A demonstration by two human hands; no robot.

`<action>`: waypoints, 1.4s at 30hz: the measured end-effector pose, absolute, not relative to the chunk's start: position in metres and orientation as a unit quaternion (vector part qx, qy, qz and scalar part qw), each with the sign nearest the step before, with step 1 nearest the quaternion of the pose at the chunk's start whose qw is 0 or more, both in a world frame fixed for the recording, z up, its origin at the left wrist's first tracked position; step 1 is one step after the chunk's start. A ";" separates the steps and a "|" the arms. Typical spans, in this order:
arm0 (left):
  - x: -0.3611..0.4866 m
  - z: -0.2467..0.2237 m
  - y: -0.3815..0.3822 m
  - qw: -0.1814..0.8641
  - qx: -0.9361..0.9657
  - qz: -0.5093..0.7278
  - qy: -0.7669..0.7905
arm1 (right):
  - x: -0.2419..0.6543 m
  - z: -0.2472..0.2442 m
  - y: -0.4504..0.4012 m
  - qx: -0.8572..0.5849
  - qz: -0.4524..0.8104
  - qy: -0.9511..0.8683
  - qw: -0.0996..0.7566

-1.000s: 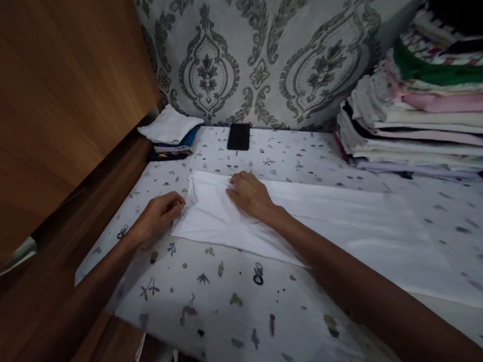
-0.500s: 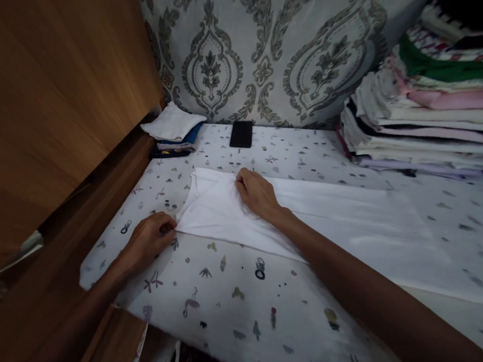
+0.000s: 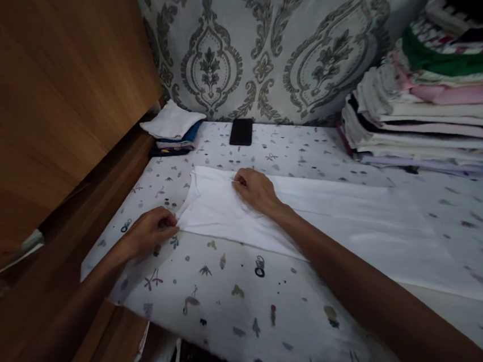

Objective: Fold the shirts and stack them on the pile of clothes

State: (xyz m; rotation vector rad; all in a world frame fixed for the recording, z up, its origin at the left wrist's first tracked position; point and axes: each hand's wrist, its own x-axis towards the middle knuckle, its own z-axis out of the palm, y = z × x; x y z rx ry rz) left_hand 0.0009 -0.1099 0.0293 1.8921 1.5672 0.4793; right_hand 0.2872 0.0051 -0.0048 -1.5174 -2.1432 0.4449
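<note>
A white shirt point(image 3: 347, 216) lies folded into a long strip across the patterned sheet, its curved neckline end to the left. At the near corner of that end, my left hand point(image 3: 154, 230) is closed, thumb and fingertips pinching the fabric's edge. My right hand point(image 3: 256, 190) rests on the upper part of the shirt, fingers curled in a pinch on a bit of the cloth. Small wrinkles run between the two hands. My right forearm crosses over the shirt and covers part of its near edge.
A tall stack of folded clothes point(image 3: 436, 122) stands at the right by the patterned wall point(image 3: 263, 73). A small folded pile point(image 3: 174, 125) sits at the back left, near a black phone-like slab point(image 3: 241, 132). A wooden panel point(image 3: 53, 85) rises along the left over the printed sheet point(image 3: 237, 318).
My right hand's fingertips have shifted slightly left, with a small fold of cloth now showing at them. My left hand has barely moved and stays at the shirt's corner.
</note>
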 end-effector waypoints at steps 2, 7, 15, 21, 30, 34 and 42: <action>0.001 0.025 -0.112 0.285 0.717 0.183 0.609 | 0.288 -0.007 0.005 -0.544 0.156 -0.782 0.262; 0.007 0.028 -0.117 0.276 0.699 0.214 0.624 | 0.288 -0.010 0.005 -0.540 0.147 -0.783 0.273; 0.013 0.024 -0.111 0.396 0.667 0.258 0.575 | 0.287 -0.010 0.004 -0.550 0.137 -0.785 0.252; -0.001 0.022 -0.103 0.433 0.691 0.244 0.525 | 0.288 -0.013 0.006 -0.562 0.132 -0.775 0.257; 0.005 0.028 -0.116 0.352 0.706 0.226 0.572 | 0.287 -0.011 0.005 -0.570 0.132 -0.774 0.243; 0.008 0.023 -0.119 0.350 0.678 0.259 0.592 | 0.288 -0.012 0.005 -0.562 0.134 -0.776 0.253; 0.000 0.014 -0.116 0.391 0.643 0.316 0.578 | 0.289 -0.013 0.005 -0.559 0.138 -0.776 0.257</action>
